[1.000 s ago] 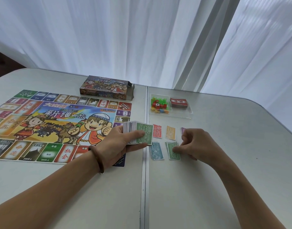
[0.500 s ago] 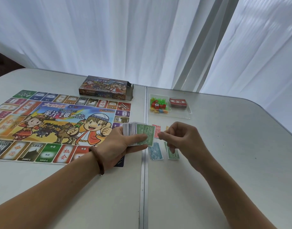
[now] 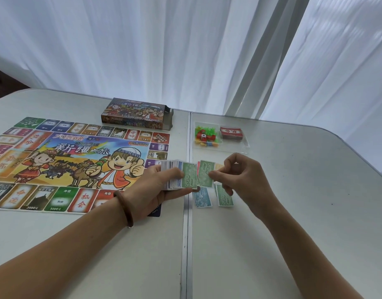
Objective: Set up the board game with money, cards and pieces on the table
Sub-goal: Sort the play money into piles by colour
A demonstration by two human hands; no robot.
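Two hands above table: left hand grips money stack; right hand pinches green 500 note just beside stack, above sorted notes.

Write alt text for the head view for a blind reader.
A person's left hand grips a stack of play money while the right hand pinches a green 500 note above small piles of notes on a white table. To the left lies the game board; behind are the game box and a clear tray of pieces and cards.
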